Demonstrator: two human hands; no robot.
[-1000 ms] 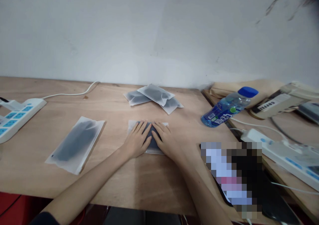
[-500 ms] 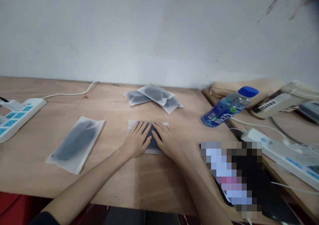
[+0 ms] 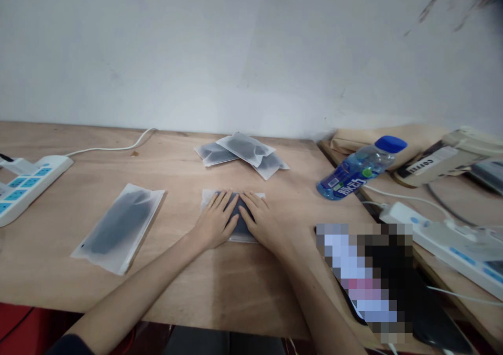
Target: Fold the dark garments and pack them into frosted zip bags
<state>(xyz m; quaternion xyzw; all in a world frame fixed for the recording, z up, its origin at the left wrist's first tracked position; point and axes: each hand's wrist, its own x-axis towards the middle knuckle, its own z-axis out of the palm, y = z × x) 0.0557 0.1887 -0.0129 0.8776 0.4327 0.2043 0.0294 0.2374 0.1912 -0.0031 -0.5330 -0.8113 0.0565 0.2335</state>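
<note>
Both hands are down on the work here: the left hand (image 3: 214,223) and the right hand (image 3: 262,220) lie palms-down on a frosted pouch (image 3: 240,233), centre of the surface (image 3: 181,182), right in front of the person. Fingers extended and slightly spread, thumbs angled in toward each other, nothing pinched, and the two hands don't overlap.

So how far along? One pouch is under the palms, and this looks like a flattening or steadying press, not a lift. Beyond it, near the wall (image 3: 243,56), sits a loose, overlapping pile of three similar pouches (image 3: 245,146); off to the left, one more pouch (image 3: 121,224) lies alone, set slantwise. Whether the pile or the lone one counts as finished or waiting, the view can't settle.

And the look of the pouch in play: milky and translucent, pale margins showing at its far corners, dark contents filling the gap between the hands. It lies flat, its near edge fairly straight. Most of it is covered, so any closure is hard to make out.
</note>
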